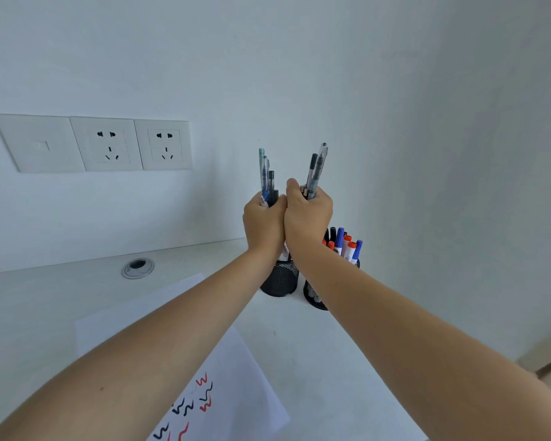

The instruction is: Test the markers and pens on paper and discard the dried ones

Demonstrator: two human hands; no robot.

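We note left hand fingers clenched round a pen bundle, right hand fingers clenched round other pens; marker cup sits below the fingers

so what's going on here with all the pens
A person's left hand grips a bunch of pens and the right hand grips a second bunch. The hands touch, raised above a black mesh cup. A second cup beside it holds capped markers. The paper on the desk carries red and black test squiggles.
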